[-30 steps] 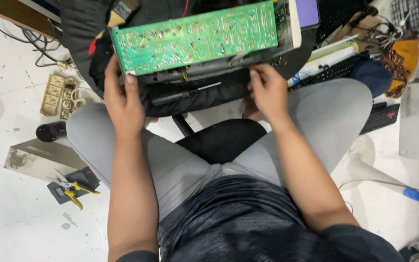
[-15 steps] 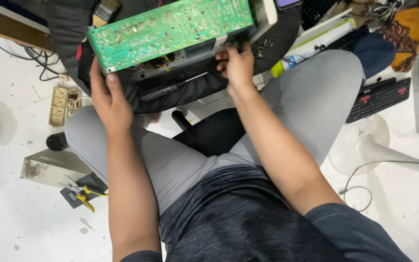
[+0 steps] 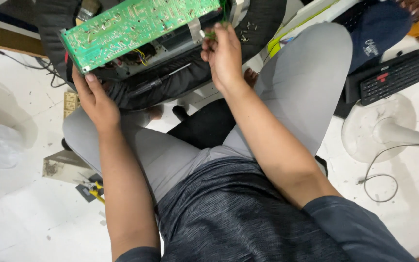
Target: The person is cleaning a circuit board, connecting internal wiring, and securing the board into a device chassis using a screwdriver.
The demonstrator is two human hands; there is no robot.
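Sitting nearest are the grey-trousered knees, over which the work is held. The left hand [image 3: 97, 99] is clamped on the near left corner of the green circuit board [image 3: 139, 29], which remains tilted over the dark casing [image 3: 170, 80]. The right hand [image 3: 225, 56], moved up from the casing's near edge, is now pinched on thin wires [image 3: 213, 34] at the board's right end. A black keyboard [image 3: 397, 73] lies far right.

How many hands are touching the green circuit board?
2. The left hand grips the green circuit board at its near left corner; the right hand pinches at its right end.
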